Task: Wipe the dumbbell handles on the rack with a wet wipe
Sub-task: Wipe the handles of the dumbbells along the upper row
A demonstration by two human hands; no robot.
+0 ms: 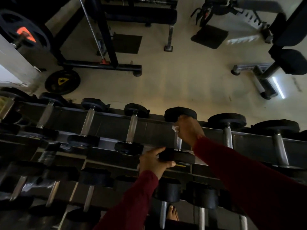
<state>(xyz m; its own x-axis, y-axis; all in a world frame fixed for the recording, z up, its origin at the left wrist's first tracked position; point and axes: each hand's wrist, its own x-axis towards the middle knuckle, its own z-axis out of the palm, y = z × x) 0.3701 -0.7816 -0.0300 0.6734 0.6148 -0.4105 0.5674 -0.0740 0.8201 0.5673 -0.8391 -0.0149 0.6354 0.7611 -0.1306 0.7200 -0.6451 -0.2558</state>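
From the head view, the right hand (188, 128) holds a wet wipe (175, 128) curled round the handle (178, 141) of a dumbbell (178, 136) on the top tier of the rack (154, 133). The left hand (153, 161) grips that dumbbell's near head (177, 157). Risk: if the steadying grip slips, the dumbbell could roll off toward the bare foot (172, 214) below. No label or writing is readable in this dim light

Head cam, looking down, close.
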